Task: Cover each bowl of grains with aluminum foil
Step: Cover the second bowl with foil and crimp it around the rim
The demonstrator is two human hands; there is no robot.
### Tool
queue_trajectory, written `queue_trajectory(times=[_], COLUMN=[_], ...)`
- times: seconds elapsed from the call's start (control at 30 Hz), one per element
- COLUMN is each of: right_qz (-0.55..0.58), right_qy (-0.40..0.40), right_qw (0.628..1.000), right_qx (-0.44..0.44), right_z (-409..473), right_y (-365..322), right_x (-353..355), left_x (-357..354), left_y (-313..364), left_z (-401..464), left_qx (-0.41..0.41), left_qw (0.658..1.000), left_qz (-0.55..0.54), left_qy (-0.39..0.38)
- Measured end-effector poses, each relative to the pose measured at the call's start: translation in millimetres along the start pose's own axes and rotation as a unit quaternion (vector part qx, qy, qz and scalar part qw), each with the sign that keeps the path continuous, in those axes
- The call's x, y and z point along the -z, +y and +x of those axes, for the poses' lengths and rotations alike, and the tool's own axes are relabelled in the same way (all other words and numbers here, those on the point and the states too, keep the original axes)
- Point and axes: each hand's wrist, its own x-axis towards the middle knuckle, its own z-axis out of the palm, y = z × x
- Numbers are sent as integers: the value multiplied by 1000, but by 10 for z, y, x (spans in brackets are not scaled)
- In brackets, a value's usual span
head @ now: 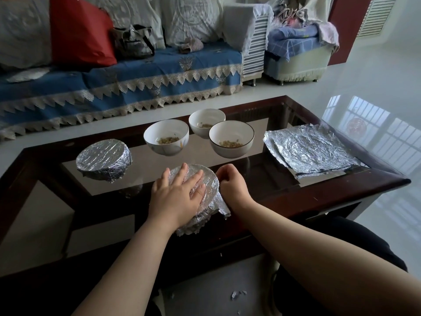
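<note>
A bowl draped in foil (209, 183) stands near the front edge of the glass table (268, 169). My left hand (176, 197) lies flat on its top with straight fingers, pressing the foil down. My right hand (230, 183) is curled against the bowl's right side, squeezing the foil round the rim. A fully foil-wrapped bowl (103, 159) sits to the left. Three white uncovered bowls with grains stand behind: one at the left (166, 136), one at the back (206, 122), one at the right (231, 139). Spare foil sheets (312, 150) lie stacked on the right.
A sofa with a blue lace-edged cover (127, 80), a red bag (79, 30) and a dark handbag (133, 42) runs behind the table. The table's dark wooden frame (341, 190) rims the glass. Small foil scraps (237, 294) lie on the floor by my legs.
</note>
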Motion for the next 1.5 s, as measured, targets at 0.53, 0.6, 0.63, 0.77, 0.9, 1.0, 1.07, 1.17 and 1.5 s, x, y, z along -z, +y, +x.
queue_trajectory(times=[0.53, 0.6, 0.63, 0.77, 0.9, 1.0, 1.07, 1.17, 1.5], right_qz=[68, 128, 146, 172, 131, 102, 88, 76, 83], right_qy=[-182, -177, -172, -146, -110, -87, -76, -42, -30], right_qw=[980, 975, 973, 972, 983, 989, 992, 995, 992], right_qx=[-30, -43, -47, -61, -64, -57, -48, -43, -96], right_z=[-111, -111, -104, -89, -92, -101, -112, -134, -116], right_y=[76, 91, 102, 188, 263, 254, 245, 266, 257], right_x=[206, 203, 206, 168, 97, 79, 71, 28, -7], left_x=[22, 24, 26, 25, 16, 18, 21, 22, 22], left_y=[47, 49, 50, 53, 49, 54, 58, 58, 59], left_z=[-29, -36, -38, -36, -34, -37, -39, -38, -25], left_qx=[28, 28, 28, 28, 29, 30, 31, 32, 30], left_qw=[999, 1000, 1000, 1000, 999, 999, 999, 999, 1000], left_qz=[-14, -14, -14, -12, -12, -10, -11, -11, -4], left_qy=[-3, -1, -1, 3, 8, 11, 10, 9, -4])
